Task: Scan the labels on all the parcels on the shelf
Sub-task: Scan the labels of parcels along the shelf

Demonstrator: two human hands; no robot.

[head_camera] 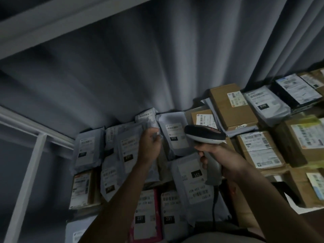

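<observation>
Dim shelf: left hand pinches a grey mailer; right hand, beside it, grips the scanner. Flatten the label, aim squarely.

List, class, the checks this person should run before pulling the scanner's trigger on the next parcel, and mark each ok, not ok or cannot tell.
1. Right hand grips the scanner by its handle: ok.
2. Left hand holds the edge of a grey mailer: ok.
3. That mailer's label faces outward: ok.
4. Scanner head points at that label: cannot tell.
5. Label sharp enough to read: cannot tell, the view is dim.
6. Scanner cable hangs free: ok.
</observation>
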